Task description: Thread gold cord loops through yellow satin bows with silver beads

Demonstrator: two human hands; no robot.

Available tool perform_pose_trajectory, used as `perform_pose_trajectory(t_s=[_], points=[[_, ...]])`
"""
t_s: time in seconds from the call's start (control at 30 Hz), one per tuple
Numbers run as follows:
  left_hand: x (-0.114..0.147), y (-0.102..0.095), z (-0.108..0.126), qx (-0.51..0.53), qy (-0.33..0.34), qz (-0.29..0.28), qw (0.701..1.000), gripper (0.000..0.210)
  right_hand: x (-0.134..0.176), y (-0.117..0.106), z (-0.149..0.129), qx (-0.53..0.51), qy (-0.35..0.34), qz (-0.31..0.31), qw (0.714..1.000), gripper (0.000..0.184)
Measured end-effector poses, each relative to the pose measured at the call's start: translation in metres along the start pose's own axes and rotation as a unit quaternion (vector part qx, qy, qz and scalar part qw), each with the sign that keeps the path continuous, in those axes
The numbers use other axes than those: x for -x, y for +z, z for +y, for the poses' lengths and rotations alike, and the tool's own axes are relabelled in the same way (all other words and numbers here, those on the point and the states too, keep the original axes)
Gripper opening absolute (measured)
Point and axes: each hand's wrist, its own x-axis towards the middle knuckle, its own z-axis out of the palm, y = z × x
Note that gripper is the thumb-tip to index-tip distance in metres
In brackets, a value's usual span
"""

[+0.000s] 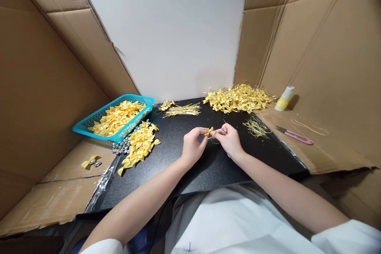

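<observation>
Over the middle of the black table (pixel 166 166), my left hand (pixel 194 143) pinches a small yellow ribbon bow (pixel 209 131) between thumb and fingertips. Close beside it, my right hand (pixel 231 141) is closed on a thin yellow cord (pixel 213 137) that loops at the bow. A thin dark tip (pixel 225 122) sticks up by the right fingers; its kind is too small to tell. Straight cut lengths of yellow cord (pixel 183 110) lie beyond my hands. To the left is a pile of loose yellow bows (pixel 139 143) beside silvery beads (pixel 121 147).
A turquoise basket (pixel 98 135) of bows stands at the left. Corded bows (pixel 238 98) are heaped at the back right, with cord scraps (pixel 256 127) nearer. On the right cardboard (pixel 327 158) are a thread spool (pixel 285 98) and pink-handled snips (pixel 297 136).
</observation>
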Motion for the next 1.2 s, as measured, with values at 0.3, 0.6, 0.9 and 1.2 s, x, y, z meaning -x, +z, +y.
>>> perform_pose_trajectory(t_s=[0.3, 0.6, 0.9, 1.2], points=[[0.000, 0.001, -0.001, 0.013, -0.015, -0.004, 1.000, 0.007, 0.000, 0.002, -0.004, -0.054, 0.023, -0.007, 0.998, 0.059], [0.000, 0.003, -0.003, 0.115, -0.127, -0.012, 0.985, 0.015, 0.008, 0.000, -0.008, 0.054, -0.090, -0.009, 0.994, 0.043], [0.000, 0.004, -0.007, 0.157, -0.167, -0.006, 0.973, 0.018, 0.012, -0.001, -0.017, 0.205, -0.168, -0.014, 0.964, 0.031], [-0.001, 0.003, -0.006, 0.164, -0.177, -0.008, 0.970, 0.018, 0.011, -0.001, -0.017, 0.223, -0.181, -0.021, 0.958, 0.030]])
